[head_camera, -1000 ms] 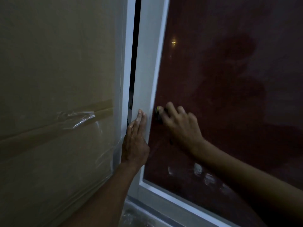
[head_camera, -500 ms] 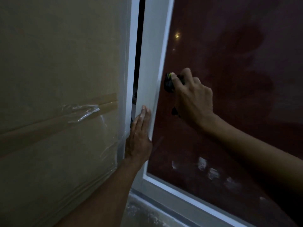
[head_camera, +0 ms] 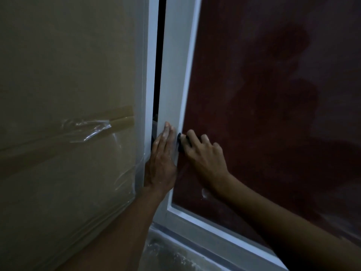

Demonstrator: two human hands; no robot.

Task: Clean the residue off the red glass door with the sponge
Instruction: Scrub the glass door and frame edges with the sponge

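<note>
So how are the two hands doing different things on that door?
The left hand lies flat with straight fingers on the white door frame, holding nothing; the right hand has curled fingers gripping a dark sponge. The left hand rests on the frame, while the right hand presses against the red glass just beside the frame's inner edge. Both reach up from below, at about the same height.

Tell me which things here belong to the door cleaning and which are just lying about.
Job: red glass door; sponge, gripped by right hand; left hand, flat on white door frame; whitish residue low on glass.

Lying about: plastic-wrapped cardboard panel; brown tape.
</note>
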